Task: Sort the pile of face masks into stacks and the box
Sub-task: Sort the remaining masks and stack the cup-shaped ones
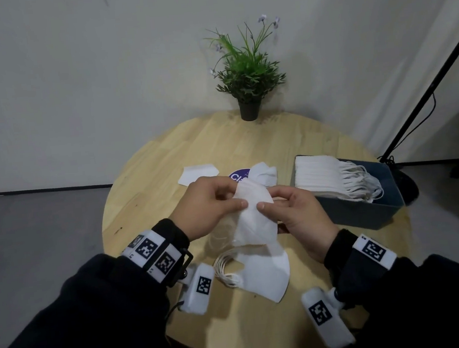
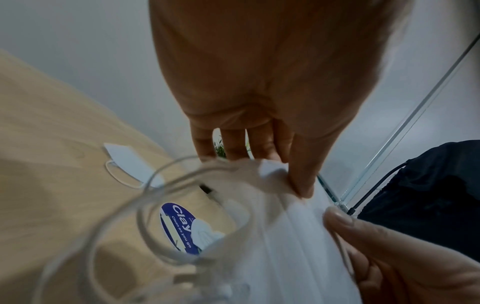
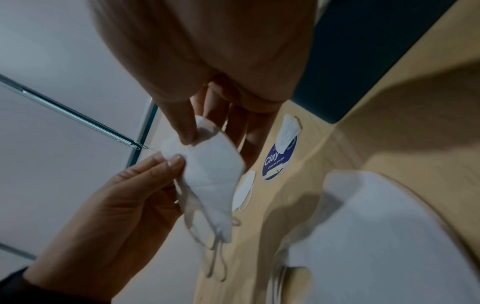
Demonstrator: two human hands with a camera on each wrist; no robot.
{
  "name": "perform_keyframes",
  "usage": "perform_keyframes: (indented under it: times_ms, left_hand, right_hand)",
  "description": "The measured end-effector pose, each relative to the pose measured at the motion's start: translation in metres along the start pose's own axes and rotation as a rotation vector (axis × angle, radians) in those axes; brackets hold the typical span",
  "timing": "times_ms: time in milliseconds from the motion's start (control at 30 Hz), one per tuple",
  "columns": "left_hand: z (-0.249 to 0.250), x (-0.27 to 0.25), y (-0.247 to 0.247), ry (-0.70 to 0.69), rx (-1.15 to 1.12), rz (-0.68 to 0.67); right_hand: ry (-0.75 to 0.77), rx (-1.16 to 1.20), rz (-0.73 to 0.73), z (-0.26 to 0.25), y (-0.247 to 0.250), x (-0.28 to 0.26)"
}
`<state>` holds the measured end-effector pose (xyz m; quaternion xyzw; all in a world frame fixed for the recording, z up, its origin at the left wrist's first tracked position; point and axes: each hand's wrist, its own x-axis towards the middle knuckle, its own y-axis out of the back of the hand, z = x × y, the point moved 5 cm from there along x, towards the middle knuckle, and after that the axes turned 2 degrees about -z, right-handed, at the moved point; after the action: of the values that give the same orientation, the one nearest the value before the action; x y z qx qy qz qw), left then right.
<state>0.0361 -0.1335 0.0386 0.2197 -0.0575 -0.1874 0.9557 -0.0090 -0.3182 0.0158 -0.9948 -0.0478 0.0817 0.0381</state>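
Note:
I hold a white folded face mask above the middle of the round table. My left hand pinches its upper left edge between thumb and fingers, and my right hand pinches the edge right beside it. The left wrist view shows my left hand pinching the mask, its ear loops blurred close to the lens. In the right wrist view my right hand pinches the mask, with the loops hanging below. A stack of folded masks lies under my hands. The dark box holds flat pleated masks.
One white mask lies flat at the far left. Another mask rests partly on a purple sticker. A potted plant stands at the table's back edge. A black stand leans at the right.

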Motion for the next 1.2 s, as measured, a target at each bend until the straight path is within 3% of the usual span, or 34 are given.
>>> perform_keyframes:
  times_ms: [333,900,967,1100,1200]
  left_hand:
    - [-0.003,0.001,-0.001,0.095,-0.068,0.031]
    - [-0.010,0.003,-0.003,0.124,-0.047,0.044]
    - [-0.011,0.002,-0.004,0.156,-0.018,-0.032]
    - [-0.018,-0.010,-0.011,0.244,0.114,-0.363]
    - [-0.028,-0.014,-0.007,0.327,0.127,-0.327]
  right_hand:
    - [-0.010,-0.066,0.055,0.003,0.011,0.003]
    - [-0.043,-0.070,0.105,-0.001,0.018,-0.004]
    - [-0.048,-0.070,0.121,0.001,0.023,-0.006]
    - [-0.088,-0.040,0.173,0.010,0.038,-0.013]
    - [-0.163,-0.061,0.203,0.027,0.049,-0.021]
